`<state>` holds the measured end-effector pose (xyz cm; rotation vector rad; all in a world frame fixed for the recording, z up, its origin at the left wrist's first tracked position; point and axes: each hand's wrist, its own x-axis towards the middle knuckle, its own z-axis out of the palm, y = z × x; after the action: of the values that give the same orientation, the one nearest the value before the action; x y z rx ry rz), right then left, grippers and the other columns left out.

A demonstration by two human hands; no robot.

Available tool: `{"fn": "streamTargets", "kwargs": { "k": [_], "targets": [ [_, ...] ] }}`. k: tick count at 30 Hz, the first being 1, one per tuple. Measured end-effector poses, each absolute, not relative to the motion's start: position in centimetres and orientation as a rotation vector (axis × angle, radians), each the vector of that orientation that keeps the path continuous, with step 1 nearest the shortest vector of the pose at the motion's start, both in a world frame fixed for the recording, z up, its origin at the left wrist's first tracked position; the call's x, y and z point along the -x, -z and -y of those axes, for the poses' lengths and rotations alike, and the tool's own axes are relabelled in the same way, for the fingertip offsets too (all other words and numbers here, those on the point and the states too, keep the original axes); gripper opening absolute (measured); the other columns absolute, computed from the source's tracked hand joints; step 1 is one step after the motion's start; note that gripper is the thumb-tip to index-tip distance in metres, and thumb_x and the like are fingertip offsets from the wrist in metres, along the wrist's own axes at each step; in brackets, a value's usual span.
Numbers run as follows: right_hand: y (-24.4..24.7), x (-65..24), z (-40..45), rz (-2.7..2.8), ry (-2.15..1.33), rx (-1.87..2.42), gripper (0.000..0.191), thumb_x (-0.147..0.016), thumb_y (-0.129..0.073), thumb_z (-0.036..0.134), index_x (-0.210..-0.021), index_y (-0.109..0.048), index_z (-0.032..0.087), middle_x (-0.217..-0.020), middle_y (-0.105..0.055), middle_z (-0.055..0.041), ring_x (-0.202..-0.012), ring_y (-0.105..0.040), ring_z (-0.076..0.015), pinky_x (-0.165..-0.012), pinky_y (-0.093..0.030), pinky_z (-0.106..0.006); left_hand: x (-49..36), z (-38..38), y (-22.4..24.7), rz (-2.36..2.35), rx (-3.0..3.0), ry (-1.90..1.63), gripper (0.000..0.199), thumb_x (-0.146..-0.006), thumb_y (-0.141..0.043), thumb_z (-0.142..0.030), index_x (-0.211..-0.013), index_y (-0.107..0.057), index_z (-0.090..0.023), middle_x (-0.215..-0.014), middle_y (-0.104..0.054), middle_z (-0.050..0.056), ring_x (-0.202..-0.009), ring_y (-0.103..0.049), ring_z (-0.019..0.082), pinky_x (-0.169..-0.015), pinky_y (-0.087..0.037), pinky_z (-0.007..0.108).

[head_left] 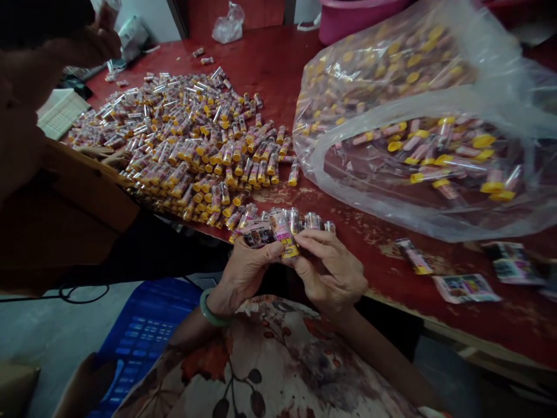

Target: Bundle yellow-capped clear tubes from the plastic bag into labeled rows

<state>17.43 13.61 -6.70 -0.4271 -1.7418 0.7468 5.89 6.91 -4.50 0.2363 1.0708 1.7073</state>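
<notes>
My left hand point(243, 268), with a pale green bangle at the wrist, is closed round a small stack of printed labels point(256, 233). Its thumb also presses on a small clear tube point(282, 232) with a pink and yellow printed wrap. The fingers of my right hand point(333, 271) pinch the right side of this tube. Just behind my hands, several tubes point(312, 220) stand near the table edge. A big heap of similar tubes with yellow ends point(187, 139) spreads over the table to the left.
On the red table point(278, 64), a large clear plastic bag point(331, 174) holds many yellow-ended tubes. A single tube point(413, 256) and printed labels point(466, 288) lie to the right. Another person's hand point(102, 43) is at upper left. A slotted blue plastic object point(143, 331) is below.
</notes>
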Motion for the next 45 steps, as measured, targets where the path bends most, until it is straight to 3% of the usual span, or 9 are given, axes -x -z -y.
{"fn": "streamTargets", "kwargs": {
  "k": [12,19,29,35,45],
  "targets": [
    [6.6,-17.5,-12.8,1.708,-0.581,0.432,0.033,-0.078,-0.061,-0.001,-0.105,-0.069,0.016,-0.093,-0.068,-0.0097,-0.081,-0.066,-0.0174,-0.066,-0.056,-0.028,-6.6,-6.9,4.6,-1.059,-0.237,-1.723,0.044,-0.051,-0.090,-0.027,-0.087,-0.070,-0.016,-0.087,-0.074,0.003,-0.080,-0.068,0.019,-0.078,-0.054,0.031],
    [6.7,-17.2,-13.0,1.717,-0.561,0.444,0.032,-0.078,-0.061,-0.001,-0.105,-0.068,0.016,-0.094,-0.068,-0.0102,-0.082,-0.067,-0.0189,-0.068,-0.057,-0.030,-6.5,-7.0,4.5,-1.062,-0.223,-1.724,0.049,-0.049,-0.091,-0.027,-0.092,-0.070,-0.017,-0.085,-0.074,0.002,-0.077,-0.068,0.017,-0.077,-0.053,0.030],
    [6.9,-17.1,-12.9,1.692,-0.529,0.470,0.032,-0.076,-0.063,-0.001,-0.102,-0.069,0.016,-0.093,-0.069,-0.0086,-0.081,-0.068,-0.0190,-0.071,-0.058,-0.031,-6.8,-7.3,4.2,-1.042,-0.290,-1.755,0.040,-0.052,-0.089,-0.022,-0.087,-0.071,-0.017,-0.084,-0.074,0.001,-0.076,-0.067,0.015,-0.078,-0.054,0.028],
    [6.8,-17.3,-12.7,1.703,-0.493,0.510,0.033,-0.080,-0.060,0.002,-0.104,-0.069,0.022,-0.092,-0.069,-0.0064,-0.078,-0.068,-0.0181,-0.064,-0.057,-0.030,-7.0,-7.2,4.2,-1.077,-0.305,-1.703,0.037,-0.054,-0.089,-0.027,-0.083,-0.069,-0.016,-0.076,-0.071,0.000,-0.066,-0.064,0.014,-0.067,-0.052,0.027],
    [6.7,-17.4,-12.2,1.671,-0.509,0.560,0.029,-0.075,-0.064,0.002,-0.099,-0.069,0.020,-0.091,-0.070,-0.0066,-0.076,-0.068,-0.0183,-0.063,-0.056,-0.029,-6.6,-7.0,4.5,-1.076,-0.168,-1.701,0.042,-0.054,-0.089,-0.021,-0.090,-0.067,-0.015,-0.082,-0.072,0.001,-0.069,-0.067,0.014,-0.066,-0.055,0.025]
  ]
}}
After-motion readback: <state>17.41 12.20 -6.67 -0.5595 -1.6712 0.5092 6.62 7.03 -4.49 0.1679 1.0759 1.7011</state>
